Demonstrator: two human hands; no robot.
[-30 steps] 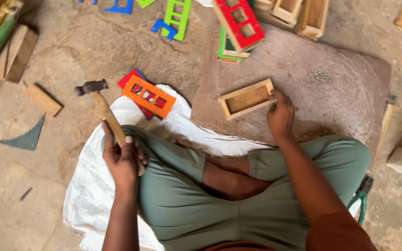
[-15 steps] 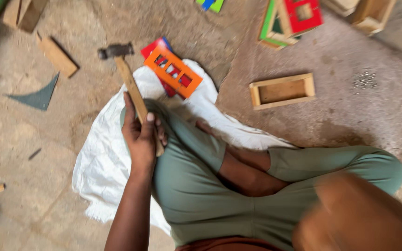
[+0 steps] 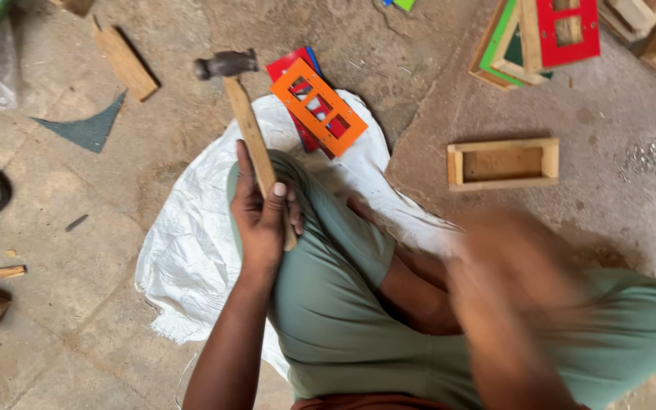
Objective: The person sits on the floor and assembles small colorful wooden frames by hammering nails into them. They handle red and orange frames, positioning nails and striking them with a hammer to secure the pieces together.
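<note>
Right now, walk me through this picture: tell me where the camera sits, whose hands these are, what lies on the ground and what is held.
There is no machine here. One camera, worn on a person's head, looks straight down at that person's own lap and hands. The person sits cross-legged on a white sack spread over a rough concrete floor. The left hand is closed around the wooden handle of a hammer, its metal head pointing away from the body. The right hand is a blur, so I cannot tell whether it holds anything. On the ground lie an open wooden frame, an orange cut-out panel resting on red pieces, a pile of small nails, a wood offcut and more painted frames at the top.
</note>
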